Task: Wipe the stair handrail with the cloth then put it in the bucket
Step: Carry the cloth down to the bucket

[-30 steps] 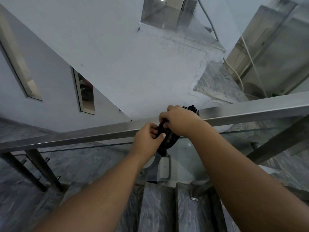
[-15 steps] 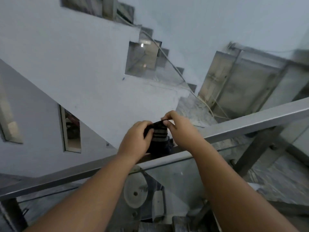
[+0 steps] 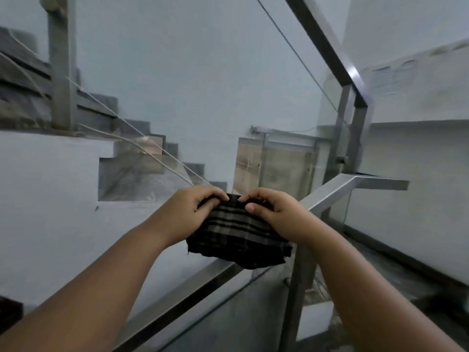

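A cloth [image 3: 237,233] of black crossed with pale grey-beige stripes in a plaid pattern is seen. The handrail [image 3: 337,190] is brushed silver-grey metal. The walls [image 3: 203,72] are pale blue-grey, the stair treads [image 3: 101,97] veined dark grey.

Single view, worn on the head, wide-angle, with straight lines bent toward the edges. Looks forward and slightly down along both forearms. Stands close against the handrail [image 3: 337,190], crossing the frame from lower left to right of centre. Frames the left hand [image 3: 193,212], the right hand [image 3: 276,215] and the cloth [image 3: 236,235] near, just below the middle. Takes in the stairs [image 3: 152,141] at left, well apart.
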